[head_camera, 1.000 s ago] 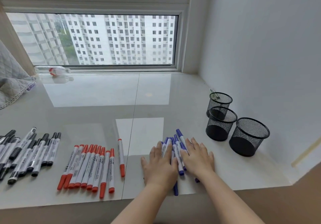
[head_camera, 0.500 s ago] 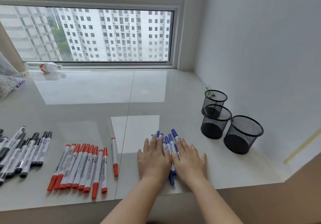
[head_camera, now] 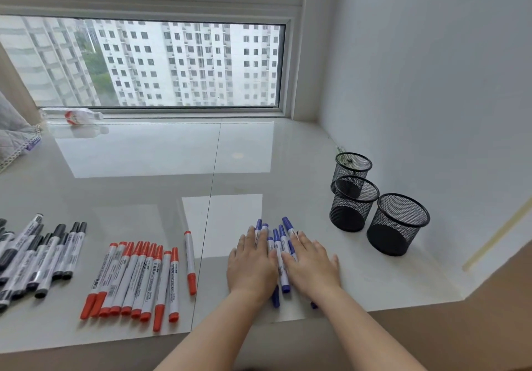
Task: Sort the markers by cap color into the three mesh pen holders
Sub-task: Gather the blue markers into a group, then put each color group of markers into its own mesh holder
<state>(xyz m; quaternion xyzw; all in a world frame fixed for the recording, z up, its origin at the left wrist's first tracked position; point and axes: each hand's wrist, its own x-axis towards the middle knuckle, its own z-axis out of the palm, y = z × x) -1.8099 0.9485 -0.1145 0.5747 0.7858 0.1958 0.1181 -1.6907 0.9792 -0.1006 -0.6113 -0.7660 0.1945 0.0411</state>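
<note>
The left hand (head_camera: 252, 264) and right hand (head_camera: 312, 265) lie palm-down, fingers straight, side by side on a bunch of blue-capped white markers (head_camera: 277, 248), pressing them to the glossy pale tabletop (head_camera: 161, 186); how many lie under the palms cannot be told. Left of the hands one lone red-capped white marker (head_camera: 190, 261) lies apart from a row of nine red-capped markers (head_camera: 135, 280). Farther left lies a cluster of black-capped markers (head_camera: 37, 252), partly out of view. To the right, near the wall, stand three black mesh pen holders (head_camera: 398, 223), upright.
</note>
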